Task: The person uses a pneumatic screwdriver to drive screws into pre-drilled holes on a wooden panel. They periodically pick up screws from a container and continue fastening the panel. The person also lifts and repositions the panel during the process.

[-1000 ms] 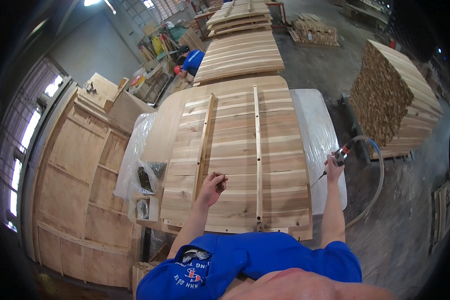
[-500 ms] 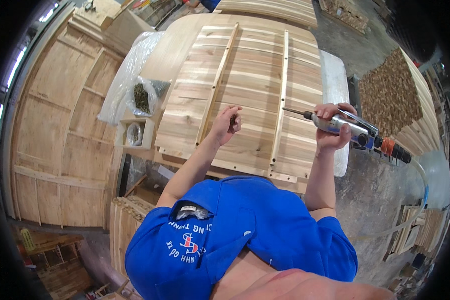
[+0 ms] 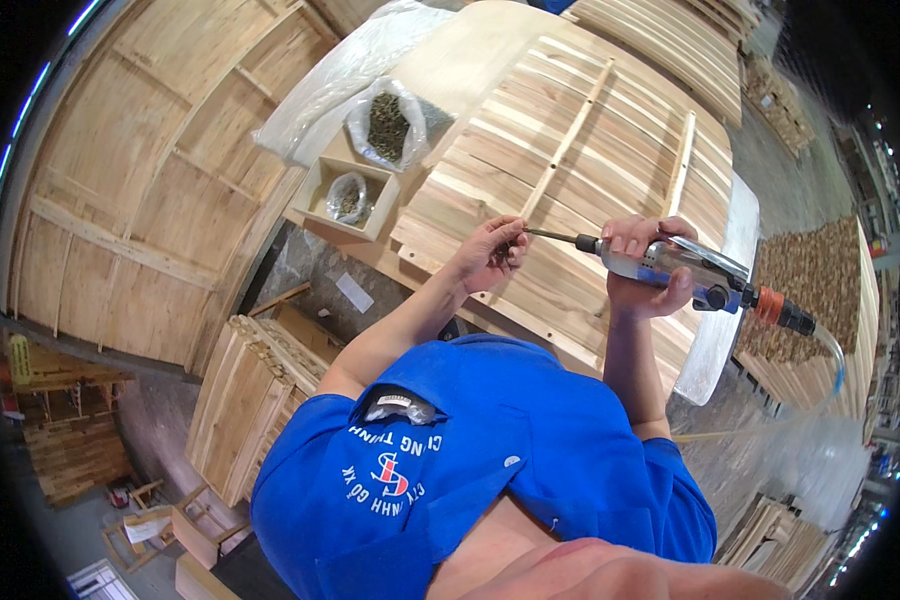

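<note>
My right hand [image 3: 642, 262] grips a silver and blue air-powered screwdriver [image 3: 686, 270], held level, its thin bit pointing left. My left hand [image 3: 490, 252] is closed in a pinch at the tip of that bit [image 3: 550, 235], apparently on a small screw that is too small to see clearly. Both hands hover over a panel of pale wooden slats [image 3: 610, 150] with two thin battens nailed across it. An orange fitting and a clear hose [image 3: 820, 335] trail from the tool's rear to the right.
A small wooden box [image 3: 348, 195] and a plastic bag of dark screws [image 3: 388, 125] sit left of the panel. Large wooden panels [image 3: 130, 200] lean at the left. Stacked slats [image 3: 810, 270] lie at the right, more crates on the floor below.
The view has tipped further down. My right hand has brought the screwdriver left toward my left hand, which now pinches at the bit's tip.
</note>
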`<state>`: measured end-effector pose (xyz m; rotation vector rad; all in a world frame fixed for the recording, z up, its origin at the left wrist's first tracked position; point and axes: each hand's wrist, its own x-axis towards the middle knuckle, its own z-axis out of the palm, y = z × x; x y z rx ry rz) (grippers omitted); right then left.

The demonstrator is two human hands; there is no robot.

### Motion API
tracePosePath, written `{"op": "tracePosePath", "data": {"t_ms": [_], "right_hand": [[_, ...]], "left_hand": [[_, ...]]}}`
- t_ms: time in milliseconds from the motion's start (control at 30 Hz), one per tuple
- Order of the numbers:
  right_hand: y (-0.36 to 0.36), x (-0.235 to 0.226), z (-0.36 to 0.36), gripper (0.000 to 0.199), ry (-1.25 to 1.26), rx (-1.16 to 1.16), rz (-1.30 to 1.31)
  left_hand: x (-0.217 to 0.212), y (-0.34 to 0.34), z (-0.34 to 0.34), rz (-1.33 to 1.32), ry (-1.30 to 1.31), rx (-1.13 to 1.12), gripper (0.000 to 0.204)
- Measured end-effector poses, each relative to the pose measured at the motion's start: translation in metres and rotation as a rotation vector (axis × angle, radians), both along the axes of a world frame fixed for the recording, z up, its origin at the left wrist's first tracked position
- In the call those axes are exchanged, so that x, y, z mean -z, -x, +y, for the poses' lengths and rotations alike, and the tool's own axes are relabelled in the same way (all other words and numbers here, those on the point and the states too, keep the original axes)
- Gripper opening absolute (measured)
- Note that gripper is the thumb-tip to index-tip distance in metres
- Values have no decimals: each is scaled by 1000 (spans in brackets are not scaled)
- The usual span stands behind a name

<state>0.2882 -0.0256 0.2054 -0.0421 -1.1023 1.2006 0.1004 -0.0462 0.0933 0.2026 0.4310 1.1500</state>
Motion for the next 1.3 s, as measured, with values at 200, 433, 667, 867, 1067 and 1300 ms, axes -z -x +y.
{"op": "tracePosePath", "data": {"t_ms": [200,433,667,867,1067,1300], "right_hand": [[42,-2,2,50,-48,-36,-12],[70,-10,-1,50,-78,89,-102],[75,-30,4,48,-179,204,-220],[72,-39,15,44,-208,198,-115],[41,-50,19,42,-313,419,-67],[33,-53,14,40,-323,398,-30]], "left_hand": [[3,36,3,-176,-121,-8,12],[-11,58,20,-44,-64,55,14],[-27,52,35,-233,73,211,27],[-50,42,42,-194,28,170,28],[-19,78,63,-282,-141,79,36],[27,127,103,-247,148,-207,18]]}}
